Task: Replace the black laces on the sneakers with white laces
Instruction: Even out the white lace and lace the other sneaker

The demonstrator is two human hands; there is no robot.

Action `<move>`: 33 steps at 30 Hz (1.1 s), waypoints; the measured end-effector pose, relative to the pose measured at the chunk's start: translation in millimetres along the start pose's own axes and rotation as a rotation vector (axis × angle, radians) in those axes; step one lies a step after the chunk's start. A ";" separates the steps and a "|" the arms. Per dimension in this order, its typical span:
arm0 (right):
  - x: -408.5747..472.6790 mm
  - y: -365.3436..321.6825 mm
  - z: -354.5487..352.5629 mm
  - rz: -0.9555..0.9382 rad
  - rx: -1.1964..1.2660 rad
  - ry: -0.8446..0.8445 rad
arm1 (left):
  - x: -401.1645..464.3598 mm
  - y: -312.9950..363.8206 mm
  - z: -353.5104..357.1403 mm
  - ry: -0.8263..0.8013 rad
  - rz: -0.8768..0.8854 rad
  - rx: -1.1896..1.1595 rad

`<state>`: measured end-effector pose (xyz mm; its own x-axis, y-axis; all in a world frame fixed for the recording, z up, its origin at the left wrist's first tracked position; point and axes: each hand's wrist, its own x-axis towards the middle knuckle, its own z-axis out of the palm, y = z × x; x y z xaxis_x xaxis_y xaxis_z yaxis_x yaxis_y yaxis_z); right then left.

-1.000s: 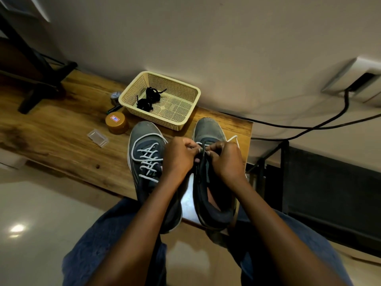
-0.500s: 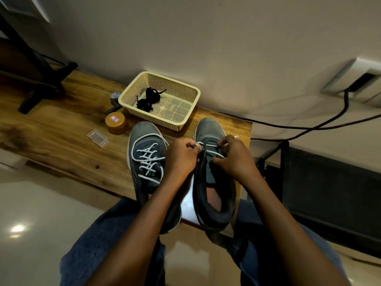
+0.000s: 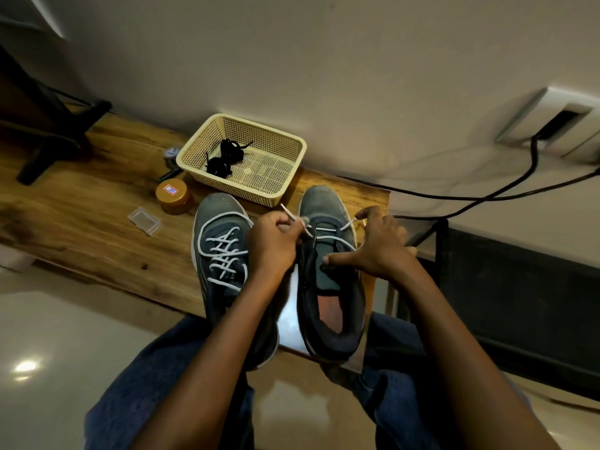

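Note:
Two grey sneakers stand side by side on the wooden table (image 3: 81,216). The left sneaker (image 3: 220,254) is fully laced in white. The right sneaker (image 3: 328,274) has a white lace (image 3: 328,229) through only its front eyelets. My left hand (image 3: 272,245) pinches one lace end, which sticks up toward the basket. My right hand (image 3: 376,245) grips the other lace end at the shoe's right side, thumb stretched onto the tongue. The black laces (image 3: 225,157) lie bundled in the cream basket (image 3: 285,186).
An orange-lidded jar (image 3: 172,194) and a small clear plastic case (image 3: 144,220) lie left of the sneakers. A black stand foot (image 3: 61,138) sits at the far left. Black cables (image 3: 487,196) run along the wall to the right. The table ends just right of the right sneaker.
My hands have drawn apart from the middle of the right sneaker, the right hand going rightward, pulling the white lace ends outward. The sneakers have stayed put.

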<state>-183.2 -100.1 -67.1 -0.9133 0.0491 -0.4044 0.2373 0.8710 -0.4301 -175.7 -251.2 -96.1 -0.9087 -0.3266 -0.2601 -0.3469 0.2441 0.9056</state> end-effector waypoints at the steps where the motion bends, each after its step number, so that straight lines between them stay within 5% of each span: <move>1: -0.2 0.0 -0.2 0.000 -0.002 0.001 | -1.4 -0.6 0.5 -0.043 -0.005 0.044; 8: 0.4 0.8 -0.4 -0.012 0.016 0.006 | 1.1 1.8 -1.8 0.042 -0.015 -0.053; 12: 1.6 0.8 1.4 -0.037 0.020 0.007 | -2.5 -0.8 1.1 -0.059 -0.021 0.068; 17: -0.9 -0.5 -2.0 -0.025 0.025 -0.003 | 2.5 3.3 -6.5 0.088 -0.001 -0.008; 21: -1.1 -1.4 -0.7 -0.038 0.027 -0.008 | -2.1 0.8 -4.7 -0.074 0.000 0.139; 26: -1.8 -1.9 -2.2 -0.033 0.024 -0.016 | 0.4 4.7 -6.6 0.090 0.010 0.037; 33: -3.2 -2.7 -2.6 -0.032 0.031 -0.020 | -2.3 3.5 -2.2 0.002 0.020 0.051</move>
<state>-181.7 -101.4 -62.5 -0.9139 0.0112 -0.4058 0.2183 0.8563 -0.4680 -174.3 -251.5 -91.7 -0.9149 -0.3233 -0.2417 -0.3406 0.2969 0.8921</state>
